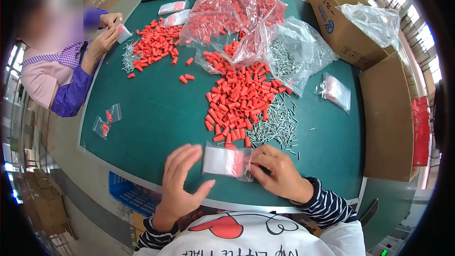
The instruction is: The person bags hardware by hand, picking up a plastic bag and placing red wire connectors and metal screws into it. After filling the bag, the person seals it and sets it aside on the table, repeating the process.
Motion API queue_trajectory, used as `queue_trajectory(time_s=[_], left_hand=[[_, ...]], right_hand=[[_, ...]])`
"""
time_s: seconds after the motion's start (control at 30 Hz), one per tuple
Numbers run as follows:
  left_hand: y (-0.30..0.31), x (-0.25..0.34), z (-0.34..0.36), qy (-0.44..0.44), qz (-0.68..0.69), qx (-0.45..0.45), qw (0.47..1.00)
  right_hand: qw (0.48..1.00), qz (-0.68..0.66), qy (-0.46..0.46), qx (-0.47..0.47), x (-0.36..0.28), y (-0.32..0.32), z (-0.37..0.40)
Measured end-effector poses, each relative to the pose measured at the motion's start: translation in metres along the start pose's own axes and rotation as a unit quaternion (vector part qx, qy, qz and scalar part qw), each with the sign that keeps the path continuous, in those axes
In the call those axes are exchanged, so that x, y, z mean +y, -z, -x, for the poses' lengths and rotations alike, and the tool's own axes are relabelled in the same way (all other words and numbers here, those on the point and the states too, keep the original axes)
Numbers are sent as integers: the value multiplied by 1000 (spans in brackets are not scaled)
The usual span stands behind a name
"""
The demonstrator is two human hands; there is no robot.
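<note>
A clear plastic bag with a stack of small white-and-red zip bags (220,160) in it lies near the table's front edge. My right hand (278,170) pinches the right end of this bag between thumb and fingers. Just left of the bag my left hand (182,180) is open, fingers spread and thumb apart, with nothing in it. Directly beyond the bag lies a heap of red plastic caps (239,97). Loose metal screws (276,122) are spread at the heap's right side.
Large clear bags of red caps (232,9) and screws (283,61) lie farther back. Cardboard boxes (386,118) stand on the right. Another stack of zip bags (336,92) is near them. Two small filled bags (105,124) lie left. A co-worker's hands (108,33) hold a bag.
</note>
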State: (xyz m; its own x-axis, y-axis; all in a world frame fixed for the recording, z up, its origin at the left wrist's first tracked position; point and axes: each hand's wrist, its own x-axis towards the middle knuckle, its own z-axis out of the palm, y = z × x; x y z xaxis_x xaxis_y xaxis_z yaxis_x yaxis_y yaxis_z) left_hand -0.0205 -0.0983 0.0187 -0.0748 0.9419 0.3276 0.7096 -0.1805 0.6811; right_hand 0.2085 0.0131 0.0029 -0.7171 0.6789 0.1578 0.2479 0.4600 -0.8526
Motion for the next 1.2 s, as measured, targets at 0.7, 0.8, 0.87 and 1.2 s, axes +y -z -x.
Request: queue_trajectory(time_s=[0.7, 0.8, 0.87, 1.2], left_hand=[[-49, -21, 12, -121, 11, 12, 992], [-44, -15, 11, -118, 58, -1, 991], [-44, -12, 13, -61, 171, 7, 983], [-23, 1, -6, 106, 195, -112, 969]], right_hand=[[999, -40, -4, 35, -3, -16, 2], [998, -15, 1, 54, -6, -19, 3], [993, 38, 81, 74, -2, -21, 4], [972, 120, 193, 64, -4, -13, 3]])
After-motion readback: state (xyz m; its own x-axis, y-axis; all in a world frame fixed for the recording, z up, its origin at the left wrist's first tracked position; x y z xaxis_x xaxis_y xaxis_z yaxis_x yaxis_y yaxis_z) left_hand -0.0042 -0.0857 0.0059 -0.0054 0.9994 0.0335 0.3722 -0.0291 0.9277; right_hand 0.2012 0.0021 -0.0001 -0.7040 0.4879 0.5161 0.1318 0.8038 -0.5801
